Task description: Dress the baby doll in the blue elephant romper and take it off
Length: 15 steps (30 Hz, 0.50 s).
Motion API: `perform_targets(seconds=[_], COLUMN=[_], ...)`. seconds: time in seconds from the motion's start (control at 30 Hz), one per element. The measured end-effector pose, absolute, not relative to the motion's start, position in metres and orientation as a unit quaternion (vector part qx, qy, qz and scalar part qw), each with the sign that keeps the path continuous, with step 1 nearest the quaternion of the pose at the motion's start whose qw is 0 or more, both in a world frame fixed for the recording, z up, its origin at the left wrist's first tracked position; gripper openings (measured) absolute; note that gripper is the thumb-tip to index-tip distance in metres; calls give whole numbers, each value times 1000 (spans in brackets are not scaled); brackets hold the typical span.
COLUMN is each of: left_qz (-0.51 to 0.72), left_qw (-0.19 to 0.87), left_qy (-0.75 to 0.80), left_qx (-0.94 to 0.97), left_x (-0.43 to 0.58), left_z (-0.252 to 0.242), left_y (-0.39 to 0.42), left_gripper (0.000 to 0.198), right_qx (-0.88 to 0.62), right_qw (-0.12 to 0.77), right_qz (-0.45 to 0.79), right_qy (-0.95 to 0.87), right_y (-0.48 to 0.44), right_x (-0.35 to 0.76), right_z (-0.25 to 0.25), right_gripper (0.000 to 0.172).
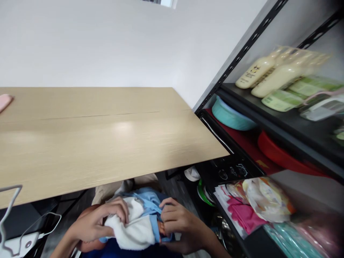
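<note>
A doll (162, 228) in white and light blue clothing (134, 231) lies across my lap, below the table edge. My left hand (100, 220) has its fingers closed on the white cloth. At the other side, my right hand (178, 222) curls its fingers around the blue-trimmed cuff, where a small brown doll hand or foot shows. Rounded brown parts of the doll stick out beneath my left wrist; which parts they are I cannot tell. Light blue fabric (147, 199) is bunched between my hands. The rest of the doll is hidden by cloth and fingers.
A wooden table (120, 143) stretches ahead, with a pink object (4, 102) at its left. Black shelves on the right hold bottles (256, 71), a turquoise basin (232, 116), a red basin (285, 154) and packaged goods (247, 213). A white device with a cable (27, 245) sits lower left.
</note>
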<state>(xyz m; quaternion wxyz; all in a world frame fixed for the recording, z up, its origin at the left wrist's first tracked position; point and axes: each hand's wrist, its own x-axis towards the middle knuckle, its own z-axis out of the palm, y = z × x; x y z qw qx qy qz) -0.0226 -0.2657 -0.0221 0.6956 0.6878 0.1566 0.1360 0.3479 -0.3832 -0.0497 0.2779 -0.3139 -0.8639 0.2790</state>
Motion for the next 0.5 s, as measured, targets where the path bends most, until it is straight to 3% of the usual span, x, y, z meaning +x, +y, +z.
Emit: perform_targets(seconds=[0.17,0.23,0.3,0.33,0.4,0.5], left_qz=[129,104,85,83,85,44], left_qw=[700,701,705,703,664,494], left_qy=[94,61,57,82,195,423], left_qx=[696,703,702,702,717,759], left_x=[-18,-16,-17,-18,-19,-17], left_z=[-11,-7,-7,-8,-12,-21], left_y=[-261,-257,-252,-250,-248,-247], left_gripper=[13,31,61,68,58,49], right_qx=[-293,-288,-312,-337,-379,-377], right_qw=[334,308,276,258,200,113], right_qz=[460,536,578,588,602,617], right_qy=[-769,-732,-702,-689,-674,-682], right_y=[-343,-318,-293,-280,-255,-220], right_x=[339,325,308,299,280,254], right_z=[-69,-74,-76,-77,-80,-91], right_gripper=[55,49,40,38,34,27])
